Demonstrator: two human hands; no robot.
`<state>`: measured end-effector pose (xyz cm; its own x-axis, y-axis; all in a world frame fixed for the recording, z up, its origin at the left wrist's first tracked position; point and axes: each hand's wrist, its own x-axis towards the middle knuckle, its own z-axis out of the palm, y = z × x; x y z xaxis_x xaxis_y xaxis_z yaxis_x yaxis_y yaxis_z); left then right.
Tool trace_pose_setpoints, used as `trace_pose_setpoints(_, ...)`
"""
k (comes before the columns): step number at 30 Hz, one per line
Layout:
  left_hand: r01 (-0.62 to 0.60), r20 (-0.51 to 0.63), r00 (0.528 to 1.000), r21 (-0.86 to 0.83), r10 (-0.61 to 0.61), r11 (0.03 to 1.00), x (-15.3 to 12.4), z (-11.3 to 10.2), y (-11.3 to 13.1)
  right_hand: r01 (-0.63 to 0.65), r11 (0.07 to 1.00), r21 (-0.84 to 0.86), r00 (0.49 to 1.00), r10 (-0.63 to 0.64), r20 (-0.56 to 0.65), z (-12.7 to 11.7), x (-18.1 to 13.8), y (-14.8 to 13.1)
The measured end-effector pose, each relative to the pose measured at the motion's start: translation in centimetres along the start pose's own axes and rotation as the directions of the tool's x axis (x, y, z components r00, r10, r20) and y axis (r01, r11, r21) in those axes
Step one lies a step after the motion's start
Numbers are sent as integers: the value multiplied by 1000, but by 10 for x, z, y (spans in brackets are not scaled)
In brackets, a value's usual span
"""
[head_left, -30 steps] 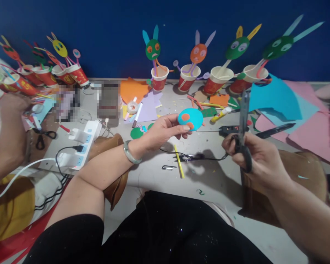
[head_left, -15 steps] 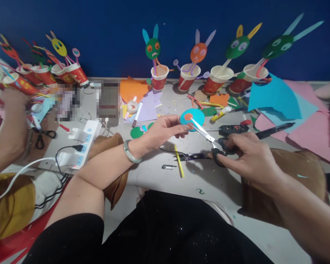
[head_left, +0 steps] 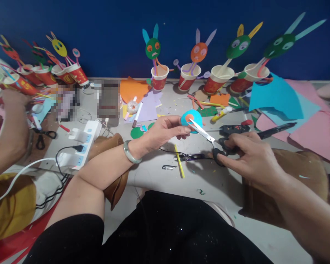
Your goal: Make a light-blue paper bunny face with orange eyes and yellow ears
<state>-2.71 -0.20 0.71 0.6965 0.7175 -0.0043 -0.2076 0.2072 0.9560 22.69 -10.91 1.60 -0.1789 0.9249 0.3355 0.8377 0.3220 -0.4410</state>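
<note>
Between thumb and fingers, my left hand [head_left: 170,127] pinches a blue paper disc [head_left: 197,116] with an orange paper piece [head_left: 190,117] on its face. My right hand [head_left: 246,156] is closed around the black handles of a pair of scissors [head_left: 205,135]. Their silver blades point left and reach across the front of the disc, with the tips over the orange piece. Whether the blades bite into the paper I cannot tell. Below the hands, a yellow strip [head_left: 179,161] and a pen cap [head_left: 169,167] lie on the table.
Red paper cups [head_left: 185,84] with paper puppet heads stand along the blue wall. A glue gun [head_left: 234,130] and coloured paper [head_left: 276,97] lie to the right. At left are a white power strip [head_left: 89,137], black scissors [head_left: 42,138] and another person's arm [head_left: 12,124].
The blue disc has turned slightly in my left fingers and looks narrower. The scissor blades have closed a little closer together, while both hands stay nearly in place.
</note>
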Motion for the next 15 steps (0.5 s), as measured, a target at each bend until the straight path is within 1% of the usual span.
trace_pose_setpoints(3,0,-7,1000,2,0,1000,0,0,0,28,1000,2,1000,-28,5,-1,-1,1)
trace_pose_setpoints(6,-12,-7,1000,-7,12,1000,-1,0,0,28,1000,12,1000,-28,7,-1,-2,2)
trace_pose_setpoints(12,-14,-5,1000,3,14,1000,-2,1,-1,-48,998,42,998,46,46,0,0,2)
trace_pose_setpoints(15,-19,6,1000,-7,19,1000,-2,0,-1,-56,997,55,997,53,63,-2,1,1)
